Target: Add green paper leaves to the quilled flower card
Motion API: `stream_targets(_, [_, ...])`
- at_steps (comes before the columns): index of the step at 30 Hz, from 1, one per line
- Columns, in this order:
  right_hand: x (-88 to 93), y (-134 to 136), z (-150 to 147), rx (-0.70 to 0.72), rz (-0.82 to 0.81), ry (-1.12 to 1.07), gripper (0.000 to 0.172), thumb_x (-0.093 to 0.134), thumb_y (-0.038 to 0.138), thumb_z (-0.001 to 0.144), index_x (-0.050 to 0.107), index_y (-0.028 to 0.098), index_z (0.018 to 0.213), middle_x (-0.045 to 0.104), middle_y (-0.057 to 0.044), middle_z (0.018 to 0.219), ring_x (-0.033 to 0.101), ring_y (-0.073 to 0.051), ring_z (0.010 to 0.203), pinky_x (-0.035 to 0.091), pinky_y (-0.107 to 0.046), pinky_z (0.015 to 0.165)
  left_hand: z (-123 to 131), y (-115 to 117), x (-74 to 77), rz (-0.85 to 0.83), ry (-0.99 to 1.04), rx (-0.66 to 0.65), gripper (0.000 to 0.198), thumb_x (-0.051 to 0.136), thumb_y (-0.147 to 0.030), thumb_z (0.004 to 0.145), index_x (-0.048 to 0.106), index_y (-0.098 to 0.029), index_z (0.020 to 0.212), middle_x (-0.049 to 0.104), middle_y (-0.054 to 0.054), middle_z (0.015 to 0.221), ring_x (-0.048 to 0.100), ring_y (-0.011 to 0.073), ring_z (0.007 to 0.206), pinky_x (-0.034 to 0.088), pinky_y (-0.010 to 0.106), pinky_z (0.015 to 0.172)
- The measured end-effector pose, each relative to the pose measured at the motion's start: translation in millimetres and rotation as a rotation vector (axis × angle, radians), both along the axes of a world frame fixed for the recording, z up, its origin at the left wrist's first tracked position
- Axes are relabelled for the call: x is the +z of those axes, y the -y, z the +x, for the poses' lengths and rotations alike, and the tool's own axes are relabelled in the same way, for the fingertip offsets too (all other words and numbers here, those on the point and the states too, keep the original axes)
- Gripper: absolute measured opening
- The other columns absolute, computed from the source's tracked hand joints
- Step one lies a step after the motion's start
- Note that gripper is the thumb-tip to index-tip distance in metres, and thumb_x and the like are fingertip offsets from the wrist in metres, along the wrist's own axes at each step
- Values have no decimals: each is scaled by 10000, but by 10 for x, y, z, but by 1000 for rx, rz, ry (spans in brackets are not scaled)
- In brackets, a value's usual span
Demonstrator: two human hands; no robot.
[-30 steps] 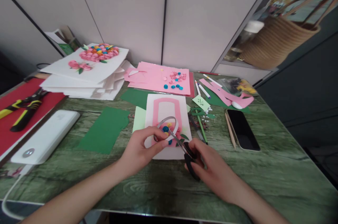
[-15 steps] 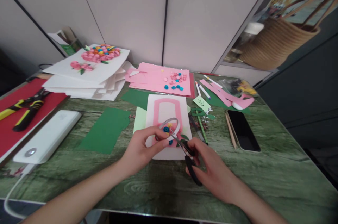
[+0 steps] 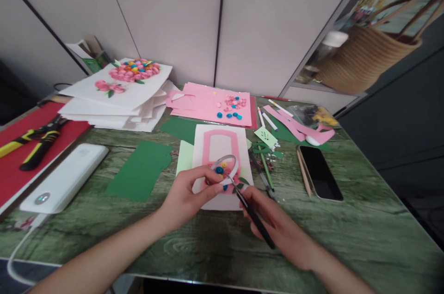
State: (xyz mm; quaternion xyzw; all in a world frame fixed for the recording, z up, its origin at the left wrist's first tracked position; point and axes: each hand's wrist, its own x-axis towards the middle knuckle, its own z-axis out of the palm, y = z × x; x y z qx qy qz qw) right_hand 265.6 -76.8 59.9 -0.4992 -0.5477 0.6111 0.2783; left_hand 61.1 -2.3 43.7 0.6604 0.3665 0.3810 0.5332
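My left hand point(image 3: 196, 192) pinches a curled white paper strip point(image 3: 237, 165), which loops up above the card. In my right hand point(image 3: 274, 224) is a pair of scissors point(image 3: 255, 219) with black handles, held edge-on. The tips of its blades meet the strip close to my left fingertips. Below both hands lies a white card point(image 3: 217, 202) with a pink paper basket shape point(image 3: 236, 142) on it. Blue, yellow and pink paper rolls and a dark green leaf point(image 3: 244, 181) sit at its lower part, partly hidden by my left hand.
Green paper point(image 3: 138, 171), a white power bank point(image 3: 65, 176) and pliers point(image 3: 40, 146) lie to the left. Behind are stacked white sheets point(image 3: 104, 116) and pink paper point(image 3: 197, 102) with small rolls. A phone point(image 3: 319, 171), pencil point(image 3: 304, 174) and markers point(image 3: 269, 121) lie right.
The scissors' handles have come together and turned edge-on as my right hand closed. My left hand keeps its pinch on the strip. The whole view has shifted slightly.
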Motion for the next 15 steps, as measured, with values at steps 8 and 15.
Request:
stream_targets(8, [44,6,-35,-49,157,265,189,512,122,753,462,216,910,486,1,850,439,-153,783,374,-270,686,18,2,35,-4,-3,10,54,660,-219,768,646,-167,767,677,33,767,587,150,736,442,263,704])
stream_targets(15, [-11,21,-26,-18,21,-21,141,462,264,845,460,254,985,447,22,794,402,-125,670,355,-234,595,17,-5,36,5,-14,9,48,657,-217,774,644,-171,772,672,20,757,574,133,712,433,240,672])
